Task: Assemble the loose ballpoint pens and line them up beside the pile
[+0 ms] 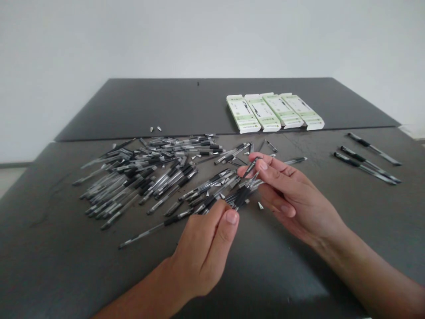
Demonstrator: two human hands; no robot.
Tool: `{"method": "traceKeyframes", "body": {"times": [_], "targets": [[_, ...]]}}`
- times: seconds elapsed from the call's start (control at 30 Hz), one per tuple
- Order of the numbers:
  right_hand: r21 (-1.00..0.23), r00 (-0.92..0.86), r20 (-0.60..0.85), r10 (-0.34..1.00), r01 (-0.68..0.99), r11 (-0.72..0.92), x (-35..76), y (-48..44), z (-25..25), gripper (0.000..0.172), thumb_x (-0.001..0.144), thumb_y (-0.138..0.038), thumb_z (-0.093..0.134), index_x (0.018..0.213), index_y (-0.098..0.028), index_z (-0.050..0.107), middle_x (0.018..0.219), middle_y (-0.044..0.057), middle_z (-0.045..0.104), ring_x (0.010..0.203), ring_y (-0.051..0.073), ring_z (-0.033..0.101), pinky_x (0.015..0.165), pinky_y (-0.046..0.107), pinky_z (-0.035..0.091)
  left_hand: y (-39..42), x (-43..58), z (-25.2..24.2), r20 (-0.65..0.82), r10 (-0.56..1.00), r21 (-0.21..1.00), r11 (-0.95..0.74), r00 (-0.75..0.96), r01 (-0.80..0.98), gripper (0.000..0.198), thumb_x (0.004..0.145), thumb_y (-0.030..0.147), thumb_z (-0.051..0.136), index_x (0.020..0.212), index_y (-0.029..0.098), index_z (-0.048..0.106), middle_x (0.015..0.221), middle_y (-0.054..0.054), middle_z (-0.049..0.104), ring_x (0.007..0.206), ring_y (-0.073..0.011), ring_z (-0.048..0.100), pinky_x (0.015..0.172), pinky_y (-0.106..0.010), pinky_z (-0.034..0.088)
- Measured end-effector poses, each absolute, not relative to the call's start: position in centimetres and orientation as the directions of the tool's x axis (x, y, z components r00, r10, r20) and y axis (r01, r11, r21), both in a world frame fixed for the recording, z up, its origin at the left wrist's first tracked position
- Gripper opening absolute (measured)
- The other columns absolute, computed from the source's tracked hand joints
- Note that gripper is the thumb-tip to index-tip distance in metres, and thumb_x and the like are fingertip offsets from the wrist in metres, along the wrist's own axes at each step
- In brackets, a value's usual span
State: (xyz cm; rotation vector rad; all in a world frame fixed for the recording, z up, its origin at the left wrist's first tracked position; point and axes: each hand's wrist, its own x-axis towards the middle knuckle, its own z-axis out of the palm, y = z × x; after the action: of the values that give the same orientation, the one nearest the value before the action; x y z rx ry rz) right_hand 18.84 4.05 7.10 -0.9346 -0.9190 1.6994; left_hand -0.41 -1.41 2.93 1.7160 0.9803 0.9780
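My left hand (207, 248) is closed round a gel pen (244, 195), whose black rubber grip and clear tip point up and to the right. Between the thumb and fingers of my right hand (295, 195) is a small black pen cap (250, 168), held just above the pen's tip. The fingers of that hand also lie close to the tip, and I cannot tell whether they touch it. Beneath and left of both hands spreads a heap of clear-barrelled gel pens (169, 177) with black grips. A small silvery cone tip (260, 205) lies below my right hand.
Several flattened green-and-white boxes (274, 113) lie side by side toward the back of the dark table (149, 104). Three capped pens (365, 166) rest apart at the right. Two small pale cone tips (155, 129) sit behind the heap, near the table seam.
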Motion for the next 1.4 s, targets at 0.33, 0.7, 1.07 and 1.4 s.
{"method": "traceKeyframes", "body": {"times": [0.33, 0.7, 1.07, 1.4], "targets": [[-0.95, -0.174, -0.115, 0.978, -0.27, -0.159, 20.0, 4.1, 7.6, 0.018, 0.095, -0.043, 0.086, 0.109, -0.032, 0.09, 0.098, 0.004, 0.086, 0.04, -0.002, 0.029, 0.038, 0.02, 0.018, -2.2, -0.6, 2.1, 0.142, 0.941, 0.94, -0.226, 0.309, 0.256, 0.046, 0.119, 0.042, 0.039, 0.076, 0.027, 0.044, 0.054, 0.006, 0.041, 0.046, -0.015, 0.039, 0.052, -0.034, 0.03], [-0.989, -0.164, -0.036, 0.986, -0.135, -0.058, 20.6, 4.3, 6.8, 0.023, 0.095, -0.049, 0.086, 0.116, -0.039, 0.089, 0.097, 0.001, 0.086, 0.041, 0.002, 0.036, 0.035, 0.02, 0.03, -2.9, -1.0, 1.0, 0.096, 0.97, 0.949, -0.157, 0.224, 0.275, 0.051, 0.111, 0.059, 0.055, 0.072, 0.027, 0.049, 0.051, 0.003, 0.046, 0.047, -0.0159, 0.042, 0.046, -0.032, 0.03], [-0.998, -0.177, -0.013, 0.984, -0.058, -0.024, 20.7, 4.1, 6.8, 0.028, 0.094, -0.051, 0.086, 0.119, -0.038, 0.088, 0.1, 0.001, 0.088, 0.04, 0.003, 0.04, 0.035, 0.021, 0.031, -2.3, -0.5, 2.0, 0.137, 0.949, 0.932, -0.221, 0.284, 0.286, 0.051, 0.12, 0.046, 0.037, 0.073, 0.027, 0.045, 0.051, 0.006, 0.042, 0.043, -0.0142, 0.04, 0.046, -0.033, 0.027], [-0.994, -0.105, 0.06, 0.993, 0.088, 0.069, 20.5, 4.1, 6.5, 0.028, 0.093, -0.053, 0.086, 0.113, -0.033, 0.091, 0.089, 0.001, 0.085, 0.044, 0.005, 0.047, 0.038, 0.021, 0.04, -1.7, -0.3, 3.2, 0.119, 0.939, 0.922, -0.225, 0.322, 0.315, 0.046, 0.122, 0.039, 0.033, 0.078, 0.027, 0.045, 0.056, 0.006, 0.043, 0.048, -0.0148, 0.044, 0.052, -0.035, 0.03]]}}
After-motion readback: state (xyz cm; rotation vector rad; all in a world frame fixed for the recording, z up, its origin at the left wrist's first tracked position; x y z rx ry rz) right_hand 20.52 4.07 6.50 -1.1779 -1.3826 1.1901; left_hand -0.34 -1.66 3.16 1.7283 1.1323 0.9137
